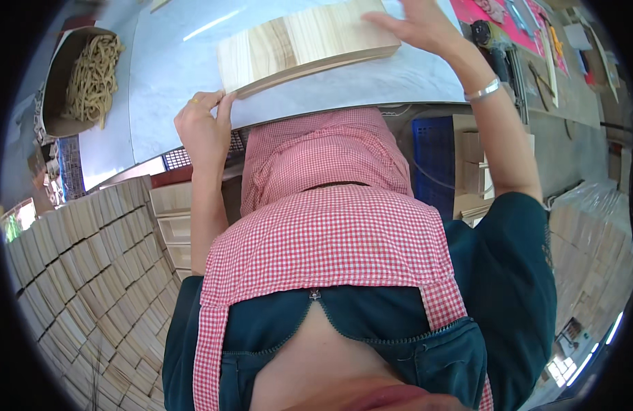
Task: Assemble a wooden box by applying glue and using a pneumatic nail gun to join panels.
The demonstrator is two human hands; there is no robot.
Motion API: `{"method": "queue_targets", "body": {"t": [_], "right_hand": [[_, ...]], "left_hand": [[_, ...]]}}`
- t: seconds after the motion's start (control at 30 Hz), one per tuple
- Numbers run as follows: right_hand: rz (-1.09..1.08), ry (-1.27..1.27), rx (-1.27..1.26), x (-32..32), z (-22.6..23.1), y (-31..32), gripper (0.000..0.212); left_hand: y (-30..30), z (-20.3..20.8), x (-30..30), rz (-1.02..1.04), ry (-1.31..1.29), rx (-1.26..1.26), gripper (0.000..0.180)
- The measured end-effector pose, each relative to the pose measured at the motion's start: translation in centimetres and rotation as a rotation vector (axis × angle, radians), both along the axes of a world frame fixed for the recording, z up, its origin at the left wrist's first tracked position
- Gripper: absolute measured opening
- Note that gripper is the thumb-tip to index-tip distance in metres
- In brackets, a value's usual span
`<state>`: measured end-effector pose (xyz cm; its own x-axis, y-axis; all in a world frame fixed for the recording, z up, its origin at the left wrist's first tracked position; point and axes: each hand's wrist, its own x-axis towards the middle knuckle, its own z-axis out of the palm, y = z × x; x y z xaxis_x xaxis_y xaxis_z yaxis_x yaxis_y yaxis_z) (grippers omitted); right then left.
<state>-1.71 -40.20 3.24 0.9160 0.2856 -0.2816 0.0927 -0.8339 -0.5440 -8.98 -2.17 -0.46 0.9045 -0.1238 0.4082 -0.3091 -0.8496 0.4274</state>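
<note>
A wide, flat wooden panel (299,42) with pale and brown grain lies on the light table. Two layers show along its near edge; whether it is a box or stacked boards I cannot tell. At its near left corner my left hand (204,127) pinches the edge between thumb and fingers. My right hand (423,26) is at the panel's right end, thumb stretched over the top face and fingers apart, partly cut off by the upper frame edge.
A bin of tan rubber bands (94,79) stands on the table's left. Tools, including a dark-headed power tool (486,34), lie right. Stacked wooden pieces (90,274) fill the lower left; a blue crate (433,154) sits below the table edge (371,96).
</note>
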Motion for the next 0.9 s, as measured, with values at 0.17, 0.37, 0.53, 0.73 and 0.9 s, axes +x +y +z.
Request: {"method": "queue_targets", "body": {"t": [0.17,0.37,0.53,0.73,0.9], "right_hand": [[-0.168,-0.57,0.073,-7.4,-3.0,-3.1,0.024],[-0.176,-0.645,0.073,-8.0,-4.0,-1.8,0.007],[-0.142,-0.62,0.046,-7.6,-3.8,-1.5,0.005],[-0.115,-0.659,0.05,-7.6,-3.9,-1.9,0.006],[-0.108,-0.561,0.063,-6.8,-3.9,-2.7,0.008]], "left_hand": [[-0.1,0.6,0.2,-0.005,0.055,-0.05,0.016],[-0.6,1.8,0.2,-0.006,0.139,-0.067,0.016],[-0.2,1.8,0.5,-0.006,0.197,-0.044,0.016],[-0.4,2.5,0.3,-0.034,0.169,0.036,0.016],[-0.6,4.3,1.0,-0.051,0.272,0.28,0.02]]}}
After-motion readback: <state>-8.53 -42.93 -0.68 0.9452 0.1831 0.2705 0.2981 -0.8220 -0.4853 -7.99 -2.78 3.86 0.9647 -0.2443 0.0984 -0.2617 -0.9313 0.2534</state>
